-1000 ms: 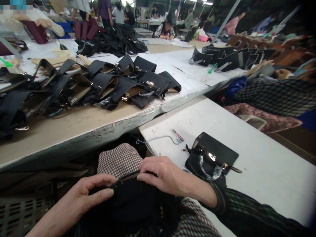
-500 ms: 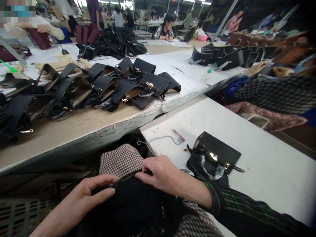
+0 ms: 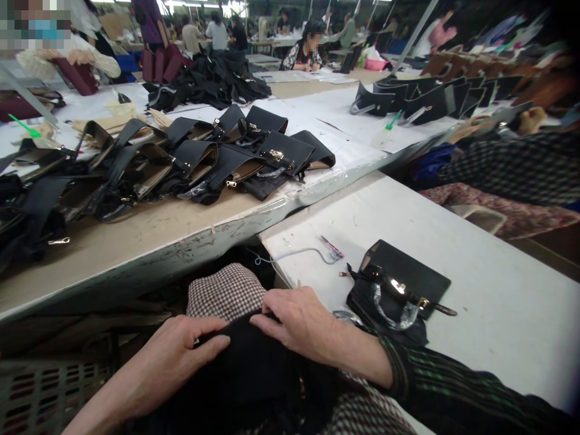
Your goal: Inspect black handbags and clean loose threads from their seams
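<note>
A black bag (image 3: 254,374) lies across my lap, over checked cloth (image 3: 226,290). My left hand (image 3: 190,344) pinches its upper edge between thumb and fingers. Close by on the right, my right hand (image 3: 294,320) grips the same edge, thumb toward me. The fingertips of both hands are partly hidden behind the edge. A small gold-coloured metal piece shows dimly on the bag's right part. Beside my right forearm, another black handbag (image 3: 408,272) with a gold clasp and plastic-wrapped handle rests on the white table (image 3: 489,290).
Several black bags (image 3: 194,157) stand in rows on the long bench (image 3: 149,235) ahead. A pen (image 3: 330,246) and a cord (image 3: 294,254) lie on the white table. At lower left is a plastic crate (image 3: 40,386). A co-worker in a checked sleeve (image 3: 521,163) sits at right.
My left hand has slid right along the bag's edge, closer to my right hand. The right hand keeps its hold. The view has shifted slightly.
</note>
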`<state>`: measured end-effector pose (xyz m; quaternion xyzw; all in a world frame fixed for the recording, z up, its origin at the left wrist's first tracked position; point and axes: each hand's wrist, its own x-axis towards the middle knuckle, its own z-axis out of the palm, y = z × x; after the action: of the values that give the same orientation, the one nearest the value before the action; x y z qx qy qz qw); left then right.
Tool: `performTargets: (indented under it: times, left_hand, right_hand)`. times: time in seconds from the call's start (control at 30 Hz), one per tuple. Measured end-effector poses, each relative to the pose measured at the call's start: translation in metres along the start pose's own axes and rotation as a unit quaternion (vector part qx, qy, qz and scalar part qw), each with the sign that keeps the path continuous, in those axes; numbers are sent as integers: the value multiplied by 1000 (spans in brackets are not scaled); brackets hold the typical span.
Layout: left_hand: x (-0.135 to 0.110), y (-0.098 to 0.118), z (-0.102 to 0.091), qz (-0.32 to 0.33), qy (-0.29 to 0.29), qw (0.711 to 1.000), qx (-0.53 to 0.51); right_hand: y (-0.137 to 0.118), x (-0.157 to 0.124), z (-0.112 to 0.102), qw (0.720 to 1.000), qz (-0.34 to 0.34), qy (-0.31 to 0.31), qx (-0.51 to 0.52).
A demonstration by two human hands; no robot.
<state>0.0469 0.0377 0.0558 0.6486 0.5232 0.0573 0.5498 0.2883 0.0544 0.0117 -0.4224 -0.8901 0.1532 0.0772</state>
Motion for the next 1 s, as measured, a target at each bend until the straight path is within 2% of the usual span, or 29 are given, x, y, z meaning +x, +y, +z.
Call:
performTargets:
  times: [0.2,0.4,0.67,0.8,0.9,1.0]
  left_hand:
    - [0,-4,2,-23,-15,998,-48]
    - [2,-13,5,-60,-28,991,-112]
    - [2,-22,6,-49,-32,981,-184]
    - [2,-22,7,-43,-25,980,-191]
    - [1,-23,8,-43,-20,982,-185]
    - [-2,-24,8,-52,-21,981,-187]
  right_hand:
    - [-1,2,-5,999,14,-27,15]
    - [2,4,2,999,1,-4,45]
    - [0,6,9,999,3,3,39]
    - [-2,7,6,998,29,1,58]
    - [3,8,-5,989,64,-15,132]
    - [17,10,-16,951,72,-78,291]
